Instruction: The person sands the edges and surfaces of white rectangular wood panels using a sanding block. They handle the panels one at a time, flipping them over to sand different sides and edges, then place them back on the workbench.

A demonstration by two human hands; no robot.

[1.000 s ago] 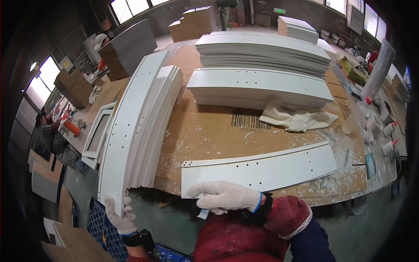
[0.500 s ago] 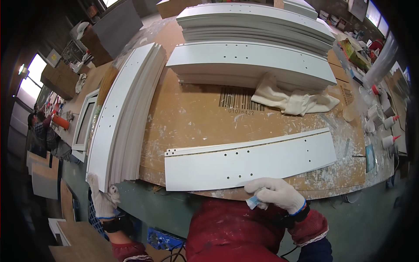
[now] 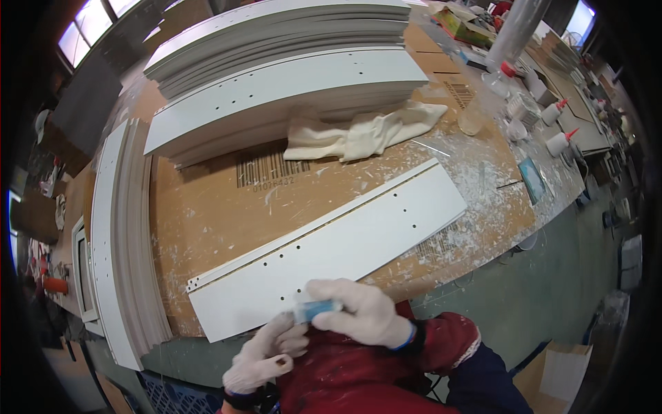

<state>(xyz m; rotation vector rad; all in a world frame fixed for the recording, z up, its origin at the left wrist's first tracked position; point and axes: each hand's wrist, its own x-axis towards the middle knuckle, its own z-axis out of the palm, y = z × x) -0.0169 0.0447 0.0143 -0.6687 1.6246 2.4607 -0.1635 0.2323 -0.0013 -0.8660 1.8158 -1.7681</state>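
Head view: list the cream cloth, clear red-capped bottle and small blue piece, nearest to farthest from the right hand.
1. Small blue piece: in the right hand.
2. Cream cloth: ahead, by a panel stack.
3. Clear red-capped bottle: farther, right.

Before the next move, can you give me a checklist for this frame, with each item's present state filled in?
1. Right hand gripping the small blue item: ok.
2. Left hand touching that item: cannot tell; its fingertips are close by and blurred.
3. Both hands gloved: ok.
4. Front white panel lying on the cardboard: ok.
5. Cloth off the front panel: ok, it lies beside the panel stack behind.
6. Cardboard clean: not ok; white flecks are scattered toward the right.
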